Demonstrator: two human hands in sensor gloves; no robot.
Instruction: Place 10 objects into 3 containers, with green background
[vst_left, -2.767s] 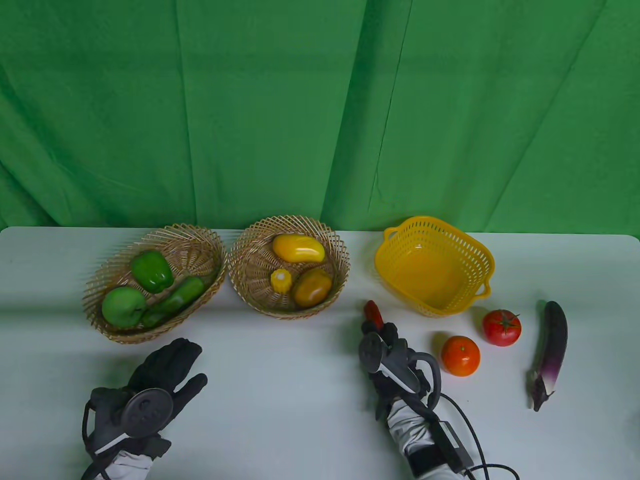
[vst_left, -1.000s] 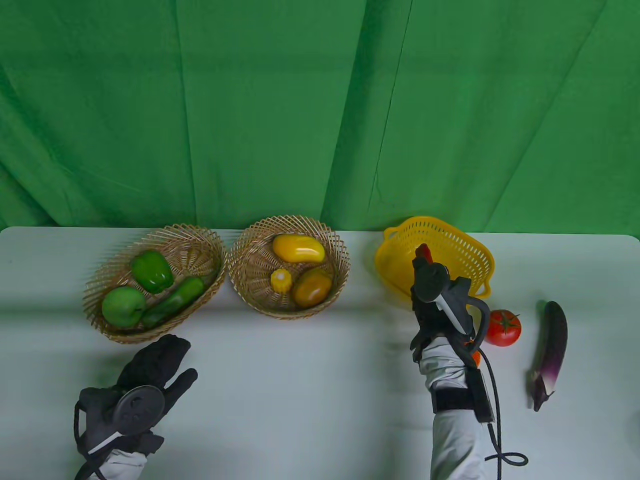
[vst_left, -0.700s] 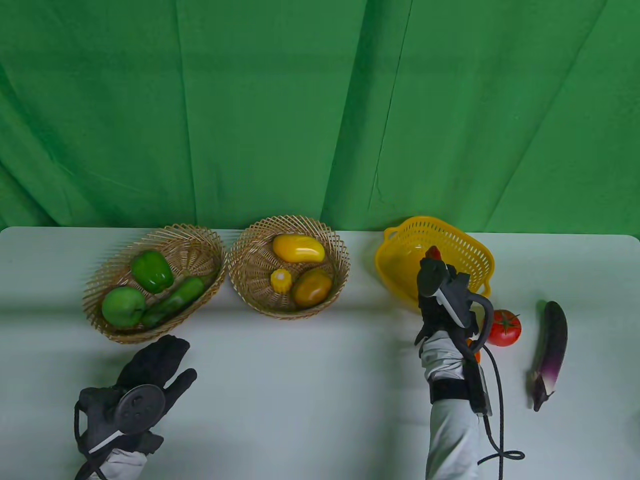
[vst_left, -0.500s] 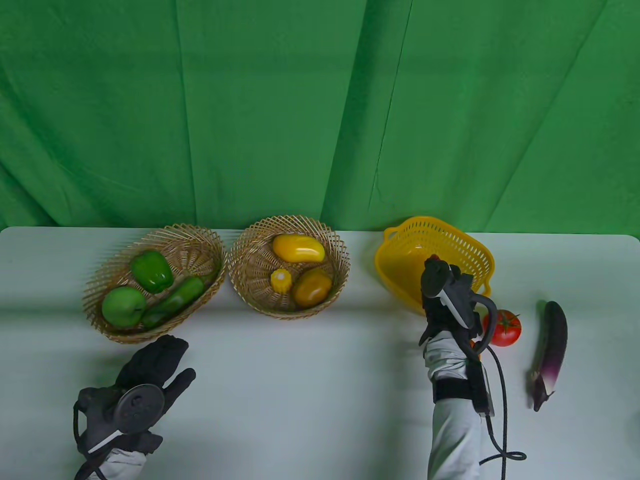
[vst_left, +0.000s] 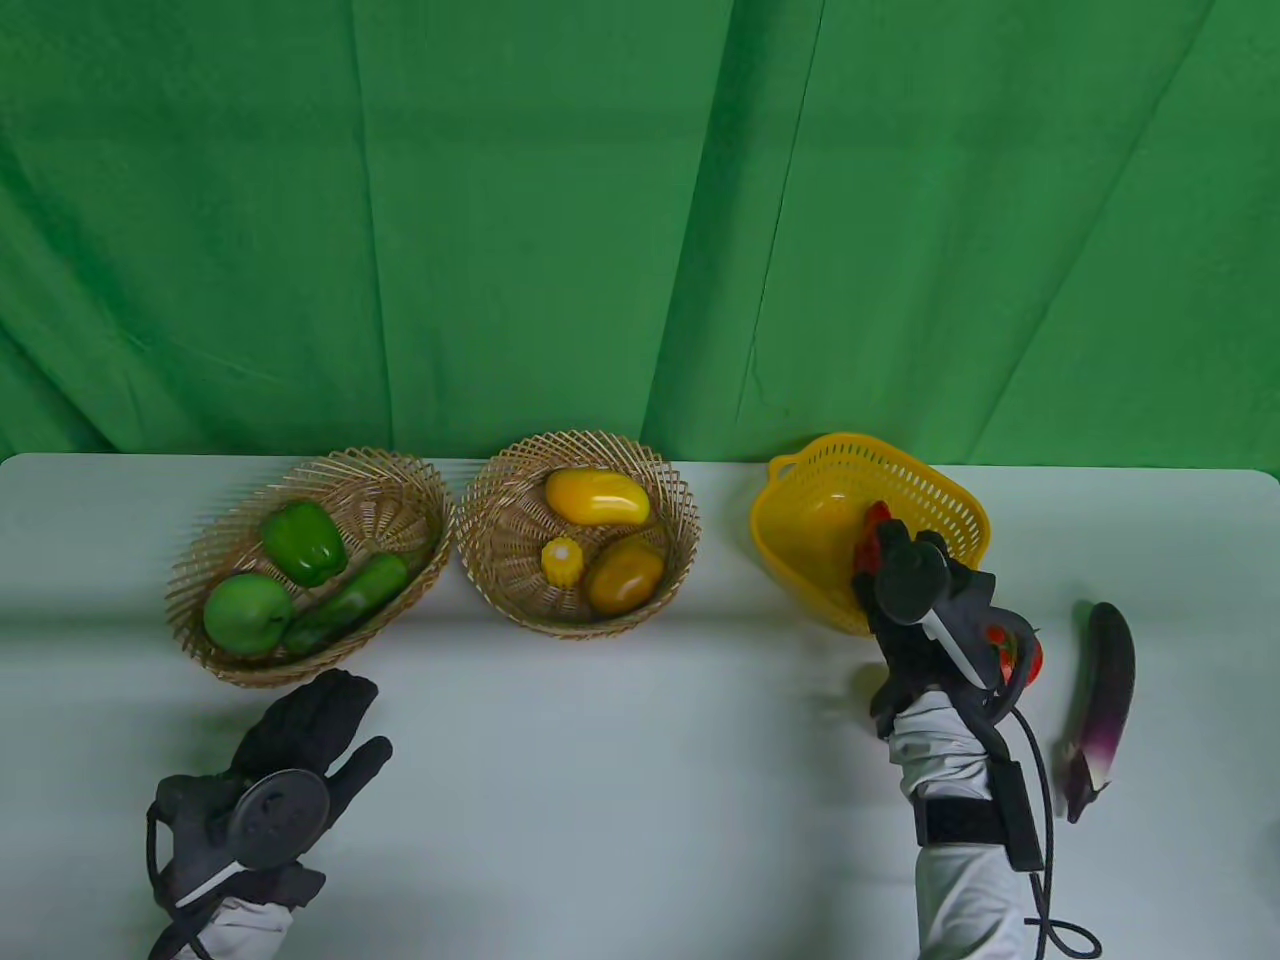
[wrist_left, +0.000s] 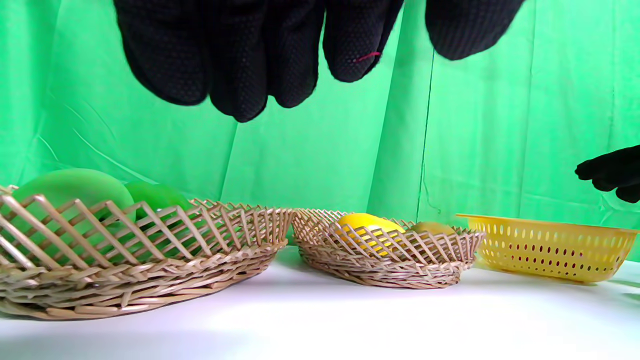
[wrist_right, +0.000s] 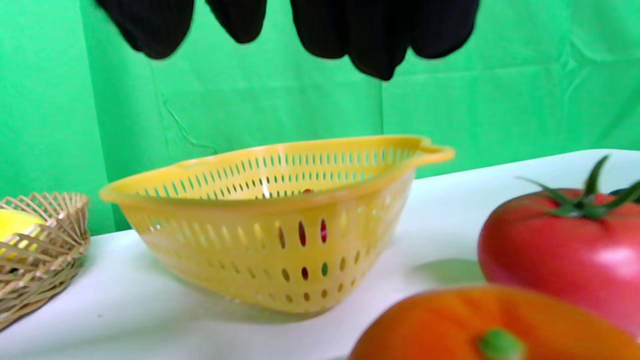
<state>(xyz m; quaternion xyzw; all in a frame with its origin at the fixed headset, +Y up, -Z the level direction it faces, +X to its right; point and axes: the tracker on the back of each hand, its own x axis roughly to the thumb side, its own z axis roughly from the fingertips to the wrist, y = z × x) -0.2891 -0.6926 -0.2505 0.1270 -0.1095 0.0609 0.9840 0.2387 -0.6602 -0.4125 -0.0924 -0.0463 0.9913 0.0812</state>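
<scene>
The red chili pepper (vst_left: 874, 527) lies inside the yellow plastic basket (vst_left: 950, 492); its red shows through the wall holes (wrist_right: 323, 230) in the right wrist view. My right hand (vst_left: 887, 556) hovers at the basket's near rim, and its fingers (wrist_right: 371, 42) hang straight with nothing in them. Beside that hand are a tomato (wrist_right: 560, 250) and an orange (wrist_right: 492, 325); the hand hides the orange in the table view. A purple eggplant (vst_left: 1106, 680) lies at the far right. My left hand (vst_left: 335, 712) rests open on the table, empty.
The left wicker basket (vst_left: 205, 575) holds a green pepper, a green apple and a long green vegetable. The middle wicker basket (vst_left: 497, 482) holds three yellow items. A green cloth hangs behind the table. My right wrist cable trails to the front edge.
My right hand carried the red chili from the table's middle to the yellow basket, let it go there and drew back slightly to the right. The left hand barely shifted.
</scene>
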